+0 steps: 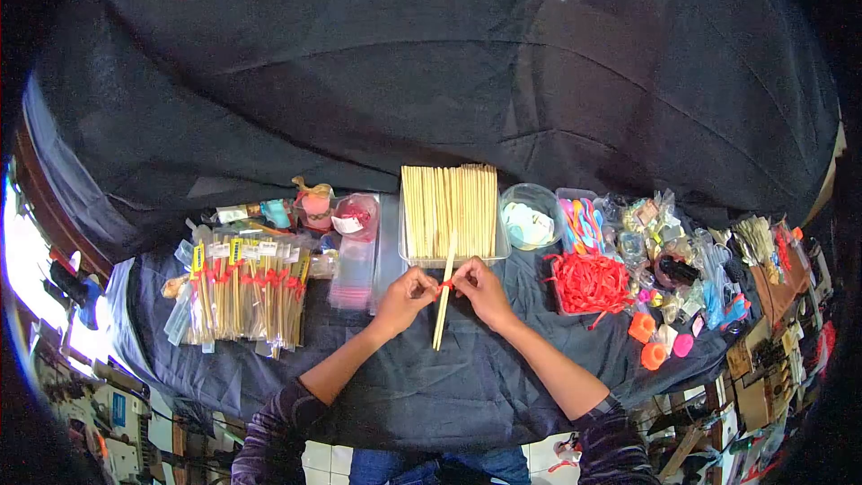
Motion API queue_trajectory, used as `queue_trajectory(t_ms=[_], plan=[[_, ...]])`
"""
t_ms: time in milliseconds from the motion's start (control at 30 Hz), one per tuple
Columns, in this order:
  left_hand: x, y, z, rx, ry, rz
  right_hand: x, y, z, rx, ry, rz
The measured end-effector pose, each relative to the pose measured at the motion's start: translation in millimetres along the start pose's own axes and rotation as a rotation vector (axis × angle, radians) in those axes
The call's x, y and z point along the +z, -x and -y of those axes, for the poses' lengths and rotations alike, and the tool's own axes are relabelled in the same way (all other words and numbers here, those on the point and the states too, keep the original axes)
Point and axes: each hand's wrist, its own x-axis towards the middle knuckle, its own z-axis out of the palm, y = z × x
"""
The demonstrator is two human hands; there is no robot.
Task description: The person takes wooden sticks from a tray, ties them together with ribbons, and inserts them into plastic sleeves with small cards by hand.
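Observation:
A pair of chopsticks [441, 321] stands out lengthwise between my hands, its top end overlapping the front of a clear tray of chopsticks. Around its middle runs a short red ribbon [446, 285]. My left hand [406, 302] is closed in a pinch at the ribbon's left side, and my right hand [483, 295] pinches at its right side. The ribbon ends are mostly hidden by my fingers. Just beyond my hands, the clear tray [453, 260] holds many loose chopsticks [449, 211] in a row. To the right lies a pile of red ribbons [590, 284].
Bagged chopstick bundles with red ties [247, 292] lie on the left. Nearby are clear plastic sleeves [352, 280] and a round tub of red bits [357, 216]. Right of the tray stand a round tub [530, 216], colourful spoons [582, 223] and assorted small bagged items [664, 251].

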Motion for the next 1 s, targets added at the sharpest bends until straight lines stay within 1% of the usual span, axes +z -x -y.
queue_trajectory(t_ms=[67,100,167,200,267,400,500,567,600,667,800,867,900,967,1000], plan=[[-1.5,-1.2,6.3,-0.049,0.064,0.042,-3.0,-2.7,-2.0,0.030,-0.103,0.107],[-0.3,-1.7,1.2,-0.047,0.064,0.042,-2.8,-3.3,1.8,0.028,-0.102,0.108],[2.2,0.7,-8.3,-0.143,0.012,0.037,-1.7,-1.1,8.4,0.018,-0.159,0.116],[2.9,1.1,-11.0,-0.144,0.012,0.037,-2.2,-0.5,7.8,0.019,-0.159,0.116],[3.3,0.6,-14.6,-0.108,0.100,0.019,-3.6,-0.5,7.3,-0.012,-0.071,0.169],[0.4,1.0,-13.5,-0.099,0.057,0.028,-4.7,1.7,13.5,-0.042,-0.084,0.134],[0.2,0.7,-14.5,-0.087,0.053,0.074,-8.2,2.6,17.6,-0.049,-0.001,0.176],[0.7,1.6,-16.2,-0.089,-0.015,0.057,-9.9,4.4,23.9,-0.169,0.114,0.178],[0.6,1.8,-14.0,-0.089,-0.015,0.057,-10.0,4.9,25.4,-0.169,0.114,0.178],[-0.2,1.1,-7.7,-0.041,-0.049,0.047,-10.2,5.1,27.4,-0.214,0.222,0.149],[-1.7,0.1,-7.5,-0.048,-0.032,0.061,-12.9,3.2,25.8,-0.188,0.234,0.189],[-1.6,-0.2,-11.9,-0.088,0.018,0.086,-13.3,-0.8,15.4,-0.029,0.011,0.263],[-2.1,-0.4,-12.1,-0.089,0.018,0.086,-13.3,-2.3,12.0,-0.028,0.010,0.263],[-2.9,-0.5,-12.4,-0.070,0.022,0.129,-14.1,-4.6,5.4,0.077,-0.206,0.327],[-3.4,-0.5,-12.1,-0.071,0.023,0.128,-14.9,-4.4,8.9,0.077,-0.206,0.327]])
